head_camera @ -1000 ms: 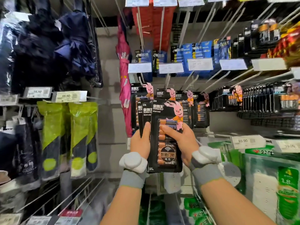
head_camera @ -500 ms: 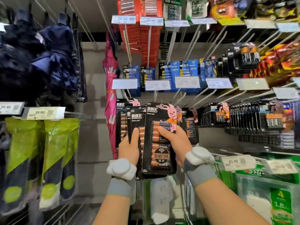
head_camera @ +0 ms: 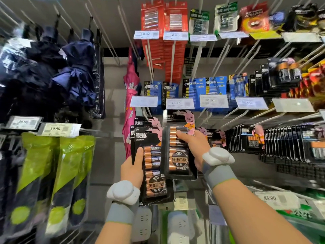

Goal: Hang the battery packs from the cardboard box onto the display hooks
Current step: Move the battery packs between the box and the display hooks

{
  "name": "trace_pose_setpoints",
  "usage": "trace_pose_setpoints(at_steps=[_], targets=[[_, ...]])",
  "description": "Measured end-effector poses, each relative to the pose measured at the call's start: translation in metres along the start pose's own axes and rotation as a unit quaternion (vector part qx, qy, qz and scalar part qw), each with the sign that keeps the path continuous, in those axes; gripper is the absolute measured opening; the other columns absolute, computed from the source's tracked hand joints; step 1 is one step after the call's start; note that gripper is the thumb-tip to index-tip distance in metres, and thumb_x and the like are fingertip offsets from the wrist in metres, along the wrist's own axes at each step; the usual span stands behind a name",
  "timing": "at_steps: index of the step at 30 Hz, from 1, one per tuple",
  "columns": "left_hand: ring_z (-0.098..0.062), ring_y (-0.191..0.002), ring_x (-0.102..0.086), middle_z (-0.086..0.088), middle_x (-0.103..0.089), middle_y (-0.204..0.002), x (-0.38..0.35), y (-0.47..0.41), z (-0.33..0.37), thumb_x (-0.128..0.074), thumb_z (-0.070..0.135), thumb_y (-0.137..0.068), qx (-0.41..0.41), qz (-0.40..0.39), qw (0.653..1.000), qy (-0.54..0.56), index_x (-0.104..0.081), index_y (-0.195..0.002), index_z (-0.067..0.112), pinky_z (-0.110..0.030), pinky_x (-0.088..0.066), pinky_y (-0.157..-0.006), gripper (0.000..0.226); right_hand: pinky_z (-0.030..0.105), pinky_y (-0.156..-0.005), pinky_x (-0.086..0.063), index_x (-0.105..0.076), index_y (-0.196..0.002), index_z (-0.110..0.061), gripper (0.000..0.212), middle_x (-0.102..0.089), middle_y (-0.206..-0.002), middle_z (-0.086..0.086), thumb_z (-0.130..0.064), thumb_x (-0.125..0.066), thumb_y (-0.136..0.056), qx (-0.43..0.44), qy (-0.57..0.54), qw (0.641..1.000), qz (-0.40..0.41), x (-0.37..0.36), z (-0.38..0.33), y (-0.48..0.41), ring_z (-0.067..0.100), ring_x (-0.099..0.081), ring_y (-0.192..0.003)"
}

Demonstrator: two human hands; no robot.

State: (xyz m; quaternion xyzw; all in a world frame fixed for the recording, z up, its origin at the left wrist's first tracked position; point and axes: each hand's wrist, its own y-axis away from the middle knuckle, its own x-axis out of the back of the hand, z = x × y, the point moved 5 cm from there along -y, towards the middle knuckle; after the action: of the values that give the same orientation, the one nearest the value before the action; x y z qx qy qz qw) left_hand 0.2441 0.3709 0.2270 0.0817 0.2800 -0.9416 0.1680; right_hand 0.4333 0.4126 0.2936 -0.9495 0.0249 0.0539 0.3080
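1. Far left: green-sleeved folding umbrellas (head_camera: 52, 173) hang under a 39.90 price tag (head_camera: 55, 129). They are no part of our job.
2. Left hand (head_camera: 131, 169): closed round the edge of a stack of Duracell battery packs (head_camera: 153, 175), thumb on the front card. The stack is upright, in front of the rack and below the hook row.
3. Right hand (head_camera: 193, 147): pinches a single battery pack (head_camera: 177, 161), thumb across the blister. It is raised above the stack, with its top just under the 24.90 tag (head_camera: 175, 103).
4. Step in hand, as we judge it: threading this pack onto a display hook (head_camera: 234, 119). The hang hole is lost in blur. We should square the card, meet the hook tip, then slide it straight back.
5. Right: hung Duracell packs (head_camera: 246, 138) crowd the neighbouring hooks. The cardboard box is out of view.
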Motion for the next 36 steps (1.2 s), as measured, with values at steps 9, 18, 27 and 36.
trace_pose_setpoints(at_steps=[9, 18, 27, 36], targets=[[-0.026, -0.085, -0.068, -0.008, -0.071, -0.087, -0.002, -0.002, -0.005, -0.051, 0.043, -0.095, 0.013, -0.011, 1.000, -0.006, -0.064, -0.085, 0.013, -0.034, -0.049, -0.080, 0.035, 0.053, -0.096, -0.049, -0.059, -0.121, -0.010, 0.085, -0.067, -0.116, 0.011, -0.051, -0.078, -0.049, -0.027, 0.022, 0.999, 0.029, -0.004, -0.011, 0.005, 0.034, -0.064, -0.106], [-0.023, -0.080, -0.067, -0.001, -0.070, -0.079, 0.011, -0.008, -0.005, -0.051, 0.045, -0.095, 0.000, 0.004, 1.000, -0.013, -0.064, -0.080, 0.018, -0.035, -0.051, -0.078, 0.034, 0.052, -0.095, -0.050, -0.064, -0.112, -0.007, 0.053, -0.069, -0.109, 0.014, -0.034, -0.078, -0.070, -0.053, 0.045, 0.997, 0.035, 0.002, 0.006, -0.003, 0.034, -0.065, -0.101], [-0.029, -0.086, -0.068, -0.009, -0.071, -0.085, 0.025, -0.012, -0.005, -0.050, 0.047, -0.095, -0.001, 0.018, 1.000, -0.019, -0.063, -0.080, 0.015, -0.041, -0.051, -0.085, 0.038, 0.033, -0.063, -0.057, -0.058, -0.116, 0.004, 0.053, -0.069, -0.109, 0.020, -0.029, -0.076, -0.080, -0.066, 0.064, 0.994, 0.053, 0.013, 0.023, -0.003, 0.031, -0.069, -0.088], [-0.026, -0.083, -0.068, -0.007, -0.071, -0.085, 0.012, -0.013, -0.004, -0.051, 0.047, -0.094, -0.005, 0.006, 1.000, -0.014, -0.065, -0.090, 0.008, -0.039, -0.051, -0.084, 0.042, 0.021, -0.052, -0.047, -0.060, -0.095, -0.008, 0.015, -0.070, -0.093, 0.009, -0.019, -0.067, -0.088, -0.098, 0.079, 0.992, 0.011, 0.022, 0.037, 0.007, 0.014, -0.067, -0.071]])
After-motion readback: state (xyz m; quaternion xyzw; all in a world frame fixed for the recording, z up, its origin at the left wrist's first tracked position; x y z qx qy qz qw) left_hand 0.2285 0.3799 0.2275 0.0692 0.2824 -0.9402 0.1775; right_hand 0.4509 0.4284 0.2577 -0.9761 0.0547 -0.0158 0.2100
